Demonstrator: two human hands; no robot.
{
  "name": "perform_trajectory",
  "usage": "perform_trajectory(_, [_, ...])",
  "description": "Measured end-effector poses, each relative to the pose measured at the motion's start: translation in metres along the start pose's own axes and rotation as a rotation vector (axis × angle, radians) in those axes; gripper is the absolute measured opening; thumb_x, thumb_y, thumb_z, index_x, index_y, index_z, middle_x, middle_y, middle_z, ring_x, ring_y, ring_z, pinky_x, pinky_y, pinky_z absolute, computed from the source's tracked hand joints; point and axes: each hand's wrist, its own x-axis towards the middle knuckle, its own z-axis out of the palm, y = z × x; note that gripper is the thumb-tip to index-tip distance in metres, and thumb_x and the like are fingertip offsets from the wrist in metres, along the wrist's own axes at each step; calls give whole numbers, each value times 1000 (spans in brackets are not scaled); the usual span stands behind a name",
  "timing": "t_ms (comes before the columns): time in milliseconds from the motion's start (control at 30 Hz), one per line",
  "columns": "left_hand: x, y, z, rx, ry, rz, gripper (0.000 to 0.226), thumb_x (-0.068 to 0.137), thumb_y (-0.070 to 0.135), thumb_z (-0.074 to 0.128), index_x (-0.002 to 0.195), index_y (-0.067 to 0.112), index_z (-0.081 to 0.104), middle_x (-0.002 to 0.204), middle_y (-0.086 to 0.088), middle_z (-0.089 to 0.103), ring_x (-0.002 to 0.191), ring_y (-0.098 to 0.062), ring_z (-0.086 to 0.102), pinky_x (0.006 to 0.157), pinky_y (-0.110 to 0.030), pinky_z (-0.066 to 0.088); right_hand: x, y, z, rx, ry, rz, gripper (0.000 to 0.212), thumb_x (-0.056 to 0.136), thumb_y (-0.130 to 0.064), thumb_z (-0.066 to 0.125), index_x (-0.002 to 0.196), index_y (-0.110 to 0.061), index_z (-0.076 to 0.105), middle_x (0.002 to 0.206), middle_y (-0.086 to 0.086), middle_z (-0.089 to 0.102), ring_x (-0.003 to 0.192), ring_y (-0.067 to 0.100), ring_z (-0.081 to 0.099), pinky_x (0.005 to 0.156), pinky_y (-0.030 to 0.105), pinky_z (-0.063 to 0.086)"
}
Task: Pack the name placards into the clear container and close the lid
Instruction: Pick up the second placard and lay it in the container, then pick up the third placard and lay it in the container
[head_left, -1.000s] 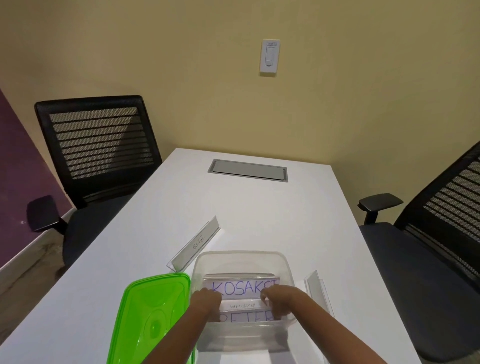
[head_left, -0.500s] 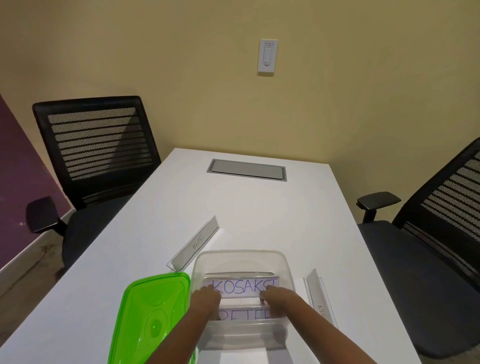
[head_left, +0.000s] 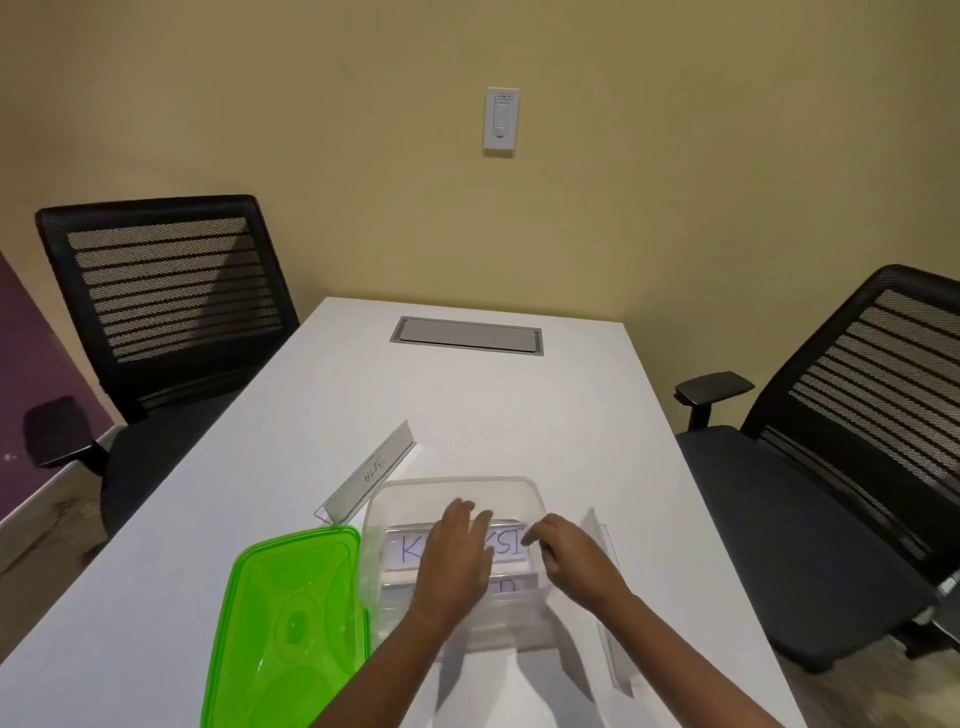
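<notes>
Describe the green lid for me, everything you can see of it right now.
The green lid is translucent bright green plastic, rectangular with rounded corners, a raised rim and moulded oval contours in its middle. It lies flat on the white table, off the clear container, directly at the container's left side; their edges look close or touching, which I cannot tell. Its near end runs out of the picture. Neither hand is on it.

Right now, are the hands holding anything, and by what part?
Nothing is clearly held. Left hand lies flat, fingers spread, over the placards in the clear container; right hand hovers curled at its right side.
</notes>
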Motion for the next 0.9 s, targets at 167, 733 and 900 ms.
perform_trajectory(167, [-24,50,11,-43,10,245,47,48,27,87,92,11,79,103,-4,77,102,-21,72,79,-27,61,-38,22,-4,198,272,251,33,89,7,41,108,-5,65,116,10,65,110,20,60,93,17,40])
perform_trajectory(733, [-63,105,48,-552,-550,-157,53,97,22,43,146,10,27,151,-7,32,139,-13,36,110,-21,30,-114,60,17,358,99,792,45,92,-5,43,49,-14,34,55,2,43,66,22,46,59,24,33])
perform_trajectory(900, [-55,108,41,-702,-571,-297,48,98,25,43,142,8,33,145,-10,43,132,-19,45,106,-23,36,-115,52,5,678,192,857,32,95,-5,46,65,0,56,74,15,59,60,25,56,62,31,48])
